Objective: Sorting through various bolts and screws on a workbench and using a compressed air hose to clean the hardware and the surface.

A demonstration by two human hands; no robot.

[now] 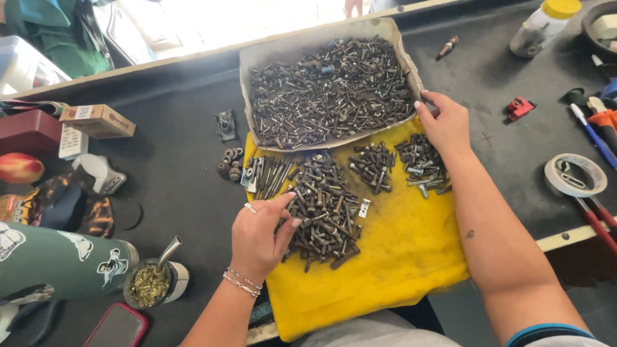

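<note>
A left hand rested with loosely curled fingers on the largest bolt pile at the centre of a yellow cloth. At two o'clock from it, the right hand pinched the edge of a cardboard tray full of screws.

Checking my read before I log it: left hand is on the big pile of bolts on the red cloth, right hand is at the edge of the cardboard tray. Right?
Not quite: the cloth is yellow, not red, as the head view shows. The rest holds: the left hand is on the big pile of bolts, and the right hand is at the edge of the cardboard tray.
</note>
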